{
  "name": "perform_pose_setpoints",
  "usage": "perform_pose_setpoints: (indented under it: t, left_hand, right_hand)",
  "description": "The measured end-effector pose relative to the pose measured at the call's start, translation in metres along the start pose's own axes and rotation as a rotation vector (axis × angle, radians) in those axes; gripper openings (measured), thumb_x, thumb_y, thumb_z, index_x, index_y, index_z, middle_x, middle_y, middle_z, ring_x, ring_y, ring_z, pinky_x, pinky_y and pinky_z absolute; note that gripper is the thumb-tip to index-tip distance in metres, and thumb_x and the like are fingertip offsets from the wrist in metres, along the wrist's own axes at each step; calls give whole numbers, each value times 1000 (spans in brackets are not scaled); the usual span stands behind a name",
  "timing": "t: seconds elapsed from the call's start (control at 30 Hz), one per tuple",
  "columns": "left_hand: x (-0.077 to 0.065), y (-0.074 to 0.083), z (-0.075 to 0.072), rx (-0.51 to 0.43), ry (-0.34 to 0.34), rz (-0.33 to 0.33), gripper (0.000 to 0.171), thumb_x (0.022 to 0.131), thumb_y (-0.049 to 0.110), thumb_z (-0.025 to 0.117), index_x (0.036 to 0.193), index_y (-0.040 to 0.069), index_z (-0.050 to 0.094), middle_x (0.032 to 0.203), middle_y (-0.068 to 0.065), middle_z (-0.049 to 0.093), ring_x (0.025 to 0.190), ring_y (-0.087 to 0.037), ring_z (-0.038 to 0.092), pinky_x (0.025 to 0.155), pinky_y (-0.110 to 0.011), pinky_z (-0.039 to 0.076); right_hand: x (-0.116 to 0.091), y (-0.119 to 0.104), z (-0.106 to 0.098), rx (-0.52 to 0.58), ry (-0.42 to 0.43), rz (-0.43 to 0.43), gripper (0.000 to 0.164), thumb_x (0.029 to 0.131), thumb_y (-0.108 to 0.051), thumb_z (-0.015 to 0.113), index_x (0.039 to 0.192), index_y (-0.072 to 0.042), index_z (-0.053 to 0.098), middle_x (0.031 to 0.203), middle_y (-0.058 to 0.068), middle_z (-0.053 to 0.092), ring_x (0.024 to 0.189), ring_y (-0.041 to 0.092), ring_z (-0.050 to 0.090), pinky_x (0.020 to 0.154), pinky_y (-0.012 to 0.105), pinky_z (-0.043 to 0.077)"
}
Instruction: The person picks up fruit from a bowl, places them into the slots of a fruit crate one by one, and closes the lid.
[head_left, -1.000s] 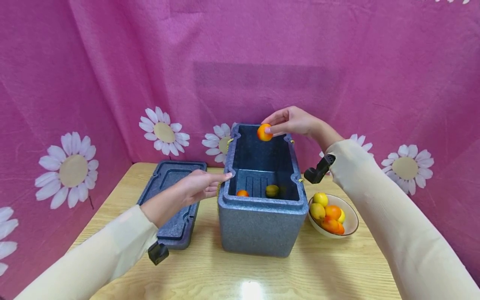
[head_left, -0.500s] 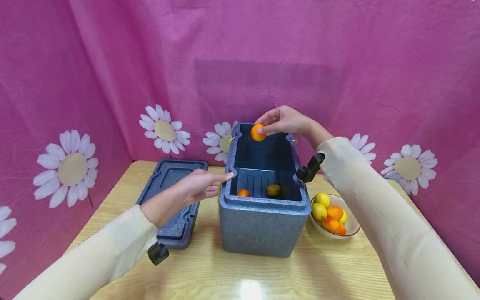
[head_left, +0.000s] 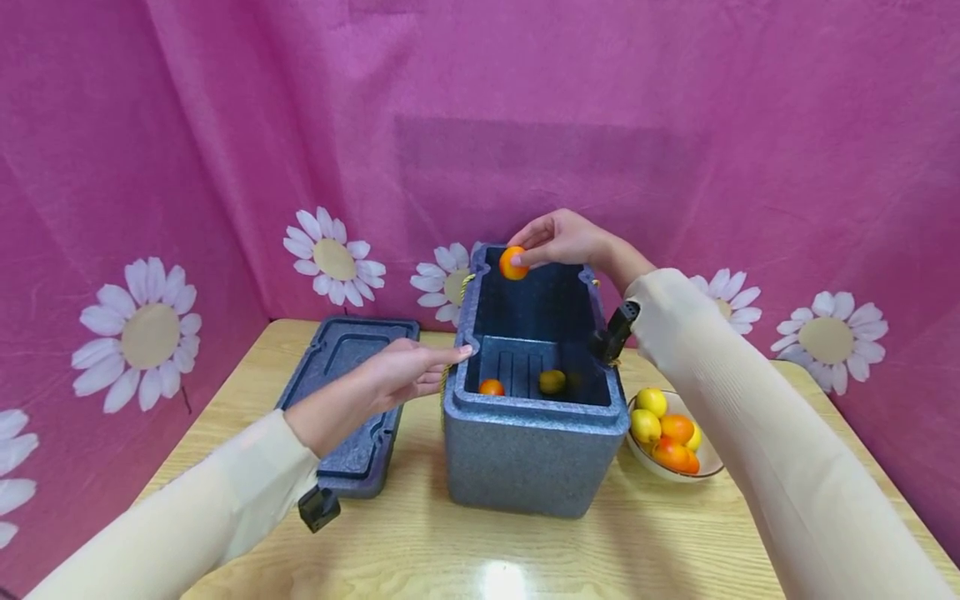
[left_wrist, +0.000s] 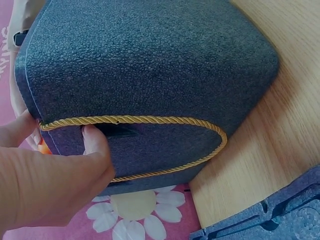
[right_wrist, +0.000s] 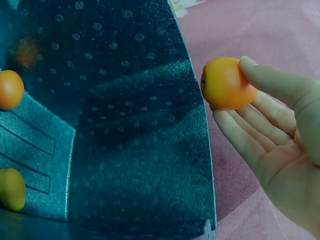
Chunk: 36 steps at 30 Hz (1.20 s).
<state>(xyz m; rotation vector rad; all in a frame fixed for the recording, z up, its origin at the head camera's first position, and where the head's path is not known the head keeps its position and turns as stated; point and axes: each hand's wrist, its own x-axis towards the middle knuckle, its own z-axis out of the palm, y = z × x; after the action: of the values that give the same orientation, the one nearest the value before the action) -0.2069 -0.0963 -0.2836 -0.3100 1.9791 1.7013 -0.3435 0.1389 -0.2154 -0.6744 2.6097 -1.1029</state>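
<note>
Sitting pinched in the right hand (head_left: pixel 564 238) is an orange fruit (right_wrist: pixel 227 86).

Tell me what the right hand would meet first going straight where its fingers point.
Likely the grey box's left rim, with the pinched orange fruit leading; the height of the right hand is unclear, so it may pass over.

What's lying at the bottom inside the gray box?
An orange fruit and a greenish-yellow fruit lie at the bottom of the gray box. Its near wall covers the strip directly behind it, so anything there can't be seen.
</note>
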Motion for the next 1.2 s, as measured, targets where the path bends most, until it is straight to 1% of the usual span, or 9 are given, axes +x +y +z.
perform_pose_setpoints:
  t: [0.23, 0.43, 0.53, 0.63, 0.77, 0.9, 1.03, 1.13, 1.2]
  left_hand:
    - [2, 0, 0, -11, 4, 2, 81, 90, 34, 67, 148, 2, 21, 150, -14, 42, 137, -33, 43, 113, -38, 41]
    - [6, -3, 0, -19, -7, 14, 80, 90, 34, 67, 148, 2, 22, 147, -14, 45, 136, -32, 45, 112, -38, 42]
    - [8, -4, 0, -26, -14, 16, 81, 90, 34, 67, 148, 2, 22, 147, -14, 46, 136, -32, 46, 112, -38, 41]
    - [8, -3, -1, -24, -14, 15, 81, 90, 34, 67, 148, 1, 21, 148, -14, 44, 137, -32, 44, 113, -39, 41]
    - [7, -1, -3, -24, -16, 17, 80, 90, 34, 66, 148, 1, 21, 149, -13, 44, 137, -32, 44, 113, -38, 41]
    - [6, 0, -4, -31, -23, 26, 79, 91, 32, 66, 148, 0, 22, 148, -14, 44, 136, -31, 45, 112, -38, 41]
    - [5, -1, -3, -30, -22, 31, 77, 91, 31, 65, 148, -1, 24, 148, -14, 44, 136, -31, 45, 111, -37, 43]
    - [4, -2, -3, -19, -20, 32, 79, 91, 32, 65, 148, -1, 23, 150, -15, 41, 138, -32, 42, 111, -37, 43]
    - [4, -2, -3, -13, -23, 36, 79, 91, 33, 65, 149, -1, 22, 152, -15, 39, 140, -33, 41, 111, -37, 42]
  right_hand:
    - [3, 4, 1, -4, 1, 10, 33, 87, -17, 70, 116, -3, 66, 117, 15, 69, 104, 26, 64, 106, 40, 49]
    - [7, 12, 4, -51, 16, 79, 31, 88, -12, 68, 117, -1, 65, 120, 19, 67, 108, 30, 61, 111, 43, 43]
    - [8, 14, 3, -62, 26, 101, 34, 88, -10, 68, 120, 2, 63, 122, 21, 66, 112, 33, 61, 112, 45, 42]
    - [6, 12, 1, -54, 33, 103, 36, 88, -10, 68, 122, 4, 61, 123, 21, 65, 115, 33, 61, 111, 46, 43]
    - [3, 6, -3, -49, 54, 95, 40, 88, -14, 69, 123, 2, 61, 123, 19, 66, 115, 31, 62, 110, 48, 43]
    - [-1, -2, -9, -13, 60, 99, 40, 89, -16, 68, 125, 0, 60, 127, 19, 63, 118, 31, 61, 110, 45, 44]
    - [-11, -7, -14, 0, 72, 90, 40, 89, -19, 69, 124, -3, 62, 127, 17, 64, 115, 25, 64, 110, 43, 44]
    - [-25, -6, -17, 9, 85, 67, 39, 88, -19, 69, 123, -3, 63, 124, 14, 67, 105, 16, 67, 108, 42, 46]
    - [-36, -1, -19, 11, 99, 50, 37, 88, -19, 69, 122, -4, 64, 120, 12, 69, 96, 8, 68, 103, 37, 51]
